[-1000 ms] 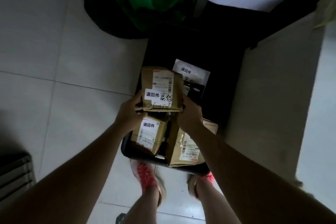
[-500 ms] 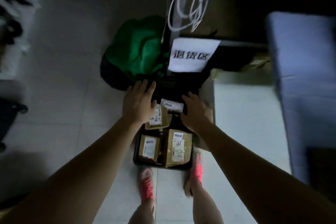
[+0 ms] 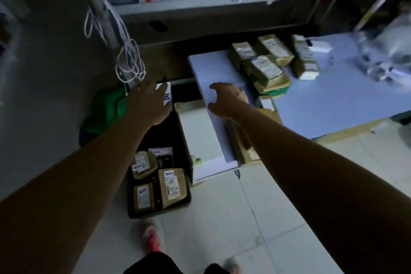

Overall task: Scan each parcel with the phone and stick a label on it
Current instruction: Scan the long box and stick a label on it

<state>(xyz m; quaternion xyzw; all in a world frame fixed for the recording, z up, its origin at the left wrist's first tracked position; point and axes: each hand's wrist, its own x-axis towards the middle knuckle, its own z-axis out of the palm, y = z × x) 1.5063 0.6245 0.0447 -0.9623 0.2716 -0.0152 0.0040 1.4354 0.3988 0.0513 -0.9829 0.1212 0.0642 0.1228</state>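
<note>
A black bin (image 3: 186, 201) on the floor holds three brown parcels with white labels: one at the back left (image 3: 142, 164), one at the front left (image 3: 143, 197), one at the right (image 3: 172, 187). Several more brown parcels (image 3: 264, 69) are piled on the blue table (image 3: 333, 98). My left hand (image 3: 149, 102) hovers with fingers spread above the bin's far end and holds nothing. My right hand (image 3: 224, 100) reaches with loosely bent fingers over the table's near left corner, empty. No phone is visible.
A white box (image 3: 200, 138) stands between bin and table. A green bag (image 3: 106, 109) lies left of the bin. White cords (image 3: 129, 60) hang from a shelf post, and the shelf (image 3: 222, 0) above carries boxes and bags. A white device (image 3: 319, 46) lies on the table's far side.
My hands let go of the parcel in the bin and rose out of it. The view lifted from the bin toward the table and shelf, and my right hand moved to the table.
</note>
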